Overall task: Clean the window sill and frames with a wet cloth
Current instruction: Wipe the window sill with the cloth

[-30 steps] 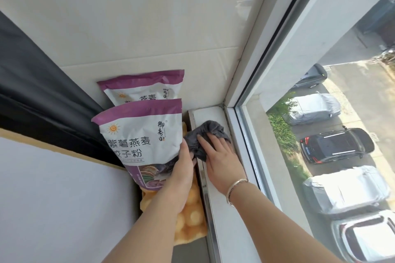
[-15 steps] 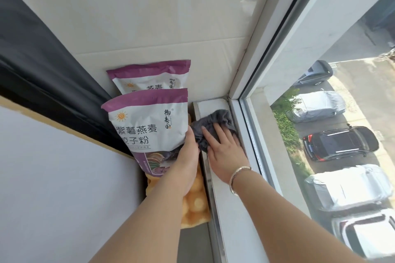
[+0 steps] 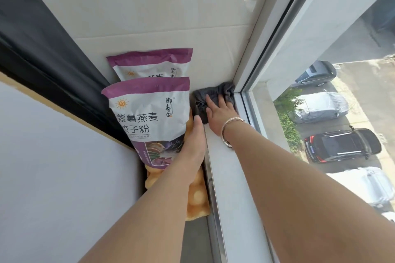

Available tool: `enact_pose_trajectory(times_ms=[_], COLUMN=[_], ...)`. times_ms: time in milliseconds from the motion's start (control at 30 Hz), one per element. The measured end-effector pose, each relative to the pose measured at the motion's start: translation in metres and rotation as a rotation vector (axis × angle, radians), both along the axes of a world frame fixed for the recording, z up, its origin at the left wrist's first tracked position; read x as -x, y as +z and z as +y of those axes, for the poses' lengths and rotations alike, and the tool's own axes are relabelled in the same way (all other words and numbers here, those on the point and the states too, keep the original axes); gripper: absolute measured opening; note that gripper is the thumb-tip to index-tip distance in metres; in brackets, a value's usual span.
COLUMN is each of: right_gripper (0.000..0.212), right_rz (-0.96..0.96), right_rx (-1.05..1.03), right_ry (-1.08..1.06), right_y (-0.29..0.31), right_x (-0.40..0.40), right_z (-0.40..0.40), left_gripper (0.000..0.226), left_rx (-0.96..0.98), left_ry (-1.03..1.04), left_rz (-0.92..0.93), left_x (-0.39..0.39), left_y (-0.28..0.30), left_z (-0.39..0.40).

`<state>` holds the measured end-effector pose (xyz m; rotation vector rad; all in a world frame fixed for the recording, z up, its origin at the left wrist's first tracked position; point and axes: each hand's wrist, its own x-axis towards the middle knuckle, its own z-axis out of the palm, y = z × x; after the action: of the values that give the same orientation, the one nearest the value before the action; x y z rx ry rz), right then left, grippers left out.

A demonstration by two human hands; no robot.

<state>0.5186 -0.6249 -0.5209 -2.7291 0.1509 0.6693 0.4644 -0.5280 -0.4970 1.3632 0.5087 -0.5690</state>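
Fingers (image 3: 213,102) of the right hand (image 3: 220,113) lie spread and flat on a dark grey cloth (image 3: 213,96), pressing it onto the far end of the white window sill (image 3: 233,177). Its grip is released: the palm pushes down and nothing is clasped. The cloth is bunched into the corner where the sill meets the tiled end wall (image 3: 171,17), and its right edge touches the foot of the white window frame (image 3: 256,49). A metal bangle (image 3: 228,130) circles the right wrist.

The left hand (image 3: 192,143) is just beside the sill's inner metal edge strip (image 3: 211,188), laid against the lower right side of the front purple-and-white food bag (image 3: 149,117), with the thumb pointing up toward the cloth. Its fingers are hidden behind the bag and hand, so whether that grip is clenched on the bag cannot be told.

A second bag of the same kind (image 3: 154,64) stands right behind the first, against the end wall. Under the front bag and the left forearm lies a yellow-orange dotted cloth or pad (image 3: 196,198), next to the edge strip. A black curtain (image 3: 42,60) hangs to the left of the bags, touching them. Through the glass on the right, parked cars (image 3: 342,145) are seen far below.
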Motion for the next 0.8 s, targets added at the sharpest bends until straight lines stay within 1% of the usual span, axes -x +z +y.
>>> enact_pose_trajectory(times_ms=[100,233,433,533,667,800], right_gripper=[0.051,0.052,0.056,0.057,0.055,0.055], right_rz=[-0.069,-0.061,0.001,0.033,0.064,0.057], right_rx=[0.047,0.062,0.031,0.012,-0.001,-0.011], right_ry=[0.054,0.137,0.118,0.100,0.097,0.108], right_y=[-0.004,-0.005,0.002,0.006,0.005,0.003], right_x=[0.005,0.038,0.128,0.158,0.166,0.168], right_z=[-0.004,-0.007,-0.006,-0.008,-0.008,-0.008], left_gripper=[0.058,0.060,0.062,0.063,0.060,0.062], left_rx=[-0.001,-0.041,-0.027,-0.028,-0.015,-0.004], left_ry=[-0.046,-0.069,-0.123,-0.121,-0.142,-0.220], left_rz=[0.031,0.066,0.138,0.178,0.178,0.183], left_x=[-0.001,0.010,0.041,0.060,0.077,0.082], left_y=[-0.003,0.002,0.020,0.022,0.021,0.019], left_z=[0.008,0.013,0.006,0.002,0.001,-0.002])
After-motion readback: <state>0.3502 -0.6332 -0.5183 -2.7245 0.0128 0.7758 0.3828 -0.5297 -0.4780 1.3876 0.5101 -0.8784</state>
